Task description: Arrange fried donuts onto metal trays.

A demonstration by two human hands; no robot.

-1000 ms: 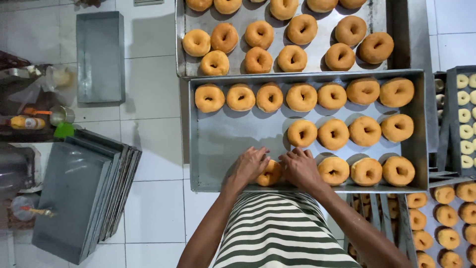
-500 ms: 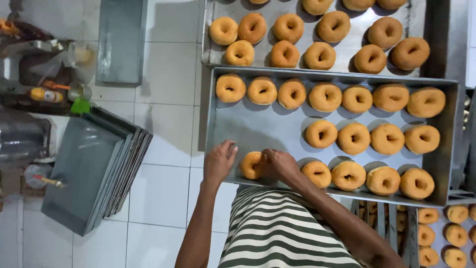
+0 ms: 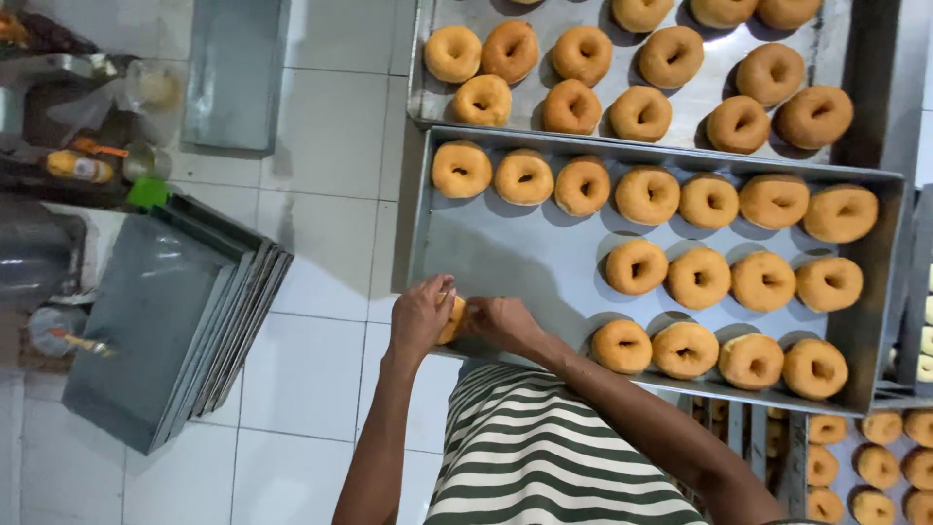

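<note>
Fingers of both hands close around one golden doughnut [image 3: 451,318] at the near left corner of the long metal tray [image 3: 505,258]. The left hand [image 3: 421,316] cups it from the left with its fingers curled over the top; the right hand [image 3: 501,324] presses in from the right, its fingers bent and close together. Most of the doughnut is hidden between them, so whether it rests on the tray floor or is lifted clear cannot be told.

By the look of it, the step in hand is setting this doughnut at the left end of the near row [image 3: 719,355], where four others already lie to the right. Letting go cleanly would call for both hands to ease apart without dragging it sideways, leaving it level with that row.

Both wrists sit low over the tray's near rim. The left forearm rises almost straight from the bottom edge of the view; the right forearm runs in on a slant from the lower right, crossing above a green-and-white striped shirt [image 3: 544,457]. A stack of empty trays [image 3: 165,311] lies well apart on the tiled floor to the left.
</note>
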